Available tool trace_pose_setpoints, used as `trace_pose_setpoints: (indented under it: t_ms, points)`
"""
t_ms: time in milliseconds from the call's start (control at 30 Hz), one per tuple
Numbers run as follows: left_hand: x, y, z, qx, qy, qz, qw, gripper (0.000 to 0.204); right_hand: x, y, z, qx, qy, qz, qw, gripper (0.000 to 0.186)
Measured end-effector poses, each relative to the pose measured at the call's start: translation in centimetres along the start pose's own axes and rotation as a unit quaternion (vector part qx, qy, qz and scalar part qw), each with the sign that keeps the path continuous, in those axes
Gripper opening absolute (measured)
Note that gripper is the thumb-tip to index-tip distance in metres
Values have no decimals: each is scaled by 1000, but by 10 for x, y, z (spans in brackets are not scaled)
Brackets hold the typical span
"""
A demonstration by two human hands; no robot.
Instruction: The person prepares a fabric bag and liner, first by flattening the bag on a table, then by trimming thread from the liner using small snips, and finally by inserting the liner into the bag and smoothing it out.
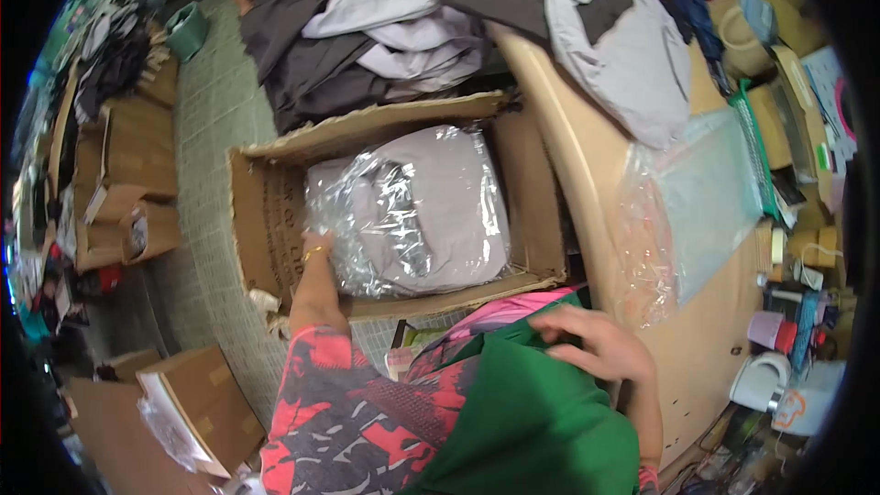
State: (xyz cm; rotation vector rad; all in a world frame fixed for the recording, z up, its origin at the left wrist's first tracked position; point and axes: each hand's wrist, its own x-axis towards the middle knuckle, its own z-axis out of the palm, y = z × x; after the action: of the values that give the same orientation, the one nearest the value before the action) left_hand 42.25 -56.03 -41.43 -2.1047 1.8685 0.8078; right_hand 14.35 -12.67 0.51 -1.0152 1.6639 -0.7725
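My left hand (317, 244) reaches down inside an open cardboard box (536, 192), at the left edge of a clear plastic bag (341, 261). Its fingers are mostly hidden, so its grip cannot be made out. Inside the bag lies a folded light grey garment (449, 192), flat and filling most of the box. My right hand (596, 344) hovers over the green cloth (522, 403) on my front, near the table edge. Nothing shows in it, and its loosely bent fingers are apart.
A wooden table (706, 348) at the right holds a light grey garment (632, 64) and clear plastic bags (701, 192). Dark and pale garments (321, 55) are heaped beyond the box. Cardboard boxes (197, 394) stand at left; a green bin (186, 32) is farther back.
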Motion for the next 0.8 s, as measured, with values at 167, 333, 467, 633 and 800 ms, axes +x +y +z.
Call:
trace_pose_setpoints:
  t_ms: [167, 333, 467, 633, 800]
  points:
    - [2, -1, -29, -53, 190, -64, 978, 70, -159, 72, -67, 146, 369, 117, 910, 33]
    - [-70, 117, -98, -160, 511, 212, 817, 50, -297, 251, -122, -394, 543, 443, 595, 51]
    - [-218, 272, -141, -208, 347, 624, 669, 51, -327, 312, -140, -228, 548, 601, 536, 64]
    - [-383, 395, -102, -18, 158, 816, 555, 78, -319, 317, -130, -190, 570, 560, 570, 63]
    - [-381, 497, -77, 86, -10, 854, 513, 45, -303, 248, -77, -174, 590, 400, 680, 49]
